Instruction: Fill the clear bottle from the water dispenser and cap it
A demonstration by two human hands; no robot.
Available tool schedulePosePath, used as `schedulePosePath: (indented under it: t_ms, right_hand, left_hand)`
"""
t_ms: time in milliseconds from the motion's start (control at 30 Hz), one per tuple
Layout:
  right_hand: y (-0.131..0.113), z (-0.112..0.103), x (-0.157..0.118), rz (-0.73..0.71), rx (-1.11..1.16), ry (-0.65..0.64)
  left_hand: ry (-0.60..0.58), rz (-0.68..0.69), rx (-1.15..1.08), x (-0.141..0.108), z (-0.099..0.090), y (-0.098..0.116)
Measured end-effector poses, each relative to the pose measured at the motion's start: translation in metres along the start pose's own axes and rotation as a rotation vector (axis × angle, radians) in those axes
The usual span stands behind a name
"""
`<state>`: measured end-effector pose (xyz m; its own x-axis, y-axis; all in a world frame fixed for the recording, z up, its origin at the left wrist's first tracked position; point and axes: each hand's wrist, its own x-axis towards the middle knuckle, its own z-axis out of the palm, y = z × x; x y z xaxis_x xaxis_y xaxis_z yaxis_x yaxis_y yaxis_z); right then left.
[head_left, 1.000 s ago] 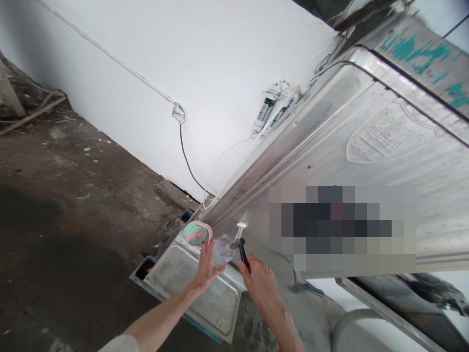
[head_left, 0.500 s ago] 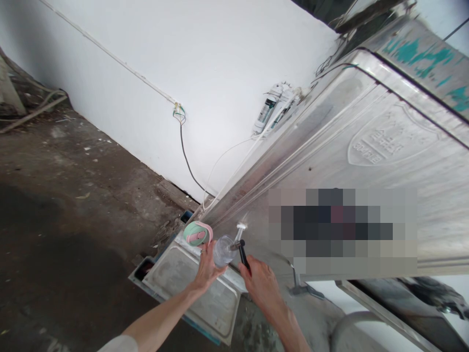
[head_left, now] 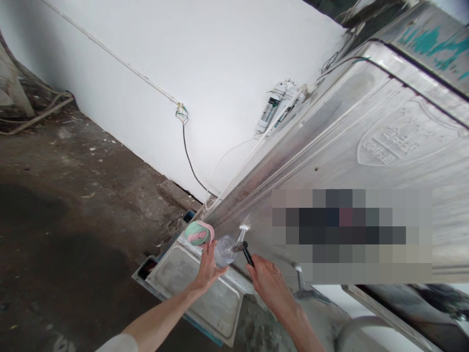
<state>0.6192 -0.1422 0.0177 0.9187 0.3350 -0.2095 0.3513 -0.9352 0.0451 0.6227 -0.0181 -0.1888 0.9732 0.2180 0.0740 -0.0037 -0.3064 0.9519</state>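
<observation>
Far left, a shallow grey drip tray (head_left: pixel 176 269) juts out below the hands; spillage would probably land on it or, past its edge, on the dark floor (head_left: pixel 91 264). At its far edge, the mint-green lid (head_left: pixel 197 235) with a pink carry loop sits just beside the left fingers; whether it is attached or loose cannot be told. If loose, a nudge from the knuckles could knock it off.

Next, the left hand (head_left: pixel 210 267) grasps the clear cup (head_left: pixel 224 252) around its near-left side, its mouth at the spout of the metal tap (head_left: pixel 239 247). The cup appears tilted and smooth; a wet surface or slack fingers could let it slip, and a small sideways drift could send any flow past the rim. Running water cannot be confirmed.

Right of the cup, the right hand (head_left: pixel 269 277) is closed on the black tap handle (head_left: pixel 248 255). Too hard a pull might cause splashing, overfilling or strain on the fitting in the stainless-steel tank (head_left: pixel 330 132).
</observation>
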Motion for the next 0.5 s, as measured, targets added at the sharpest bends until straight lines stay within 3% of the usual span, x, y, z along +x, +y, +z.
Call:
schedulePosePath:
  t_ms: [267, 500]
  right_hand:
    - [0.028, 0.01, 0.026, -0.073, -0.154, 0.125]
    - [0.032, 0.024, 0.022, -0.033, -0.17, 0.222]
  left_hand:
    - [-0.012, 0.02, -0.012, -0.004, -0.003, -0.001]
    - [-0.007, -0.003, -0.057, -0.015, -0.006, -0.003]
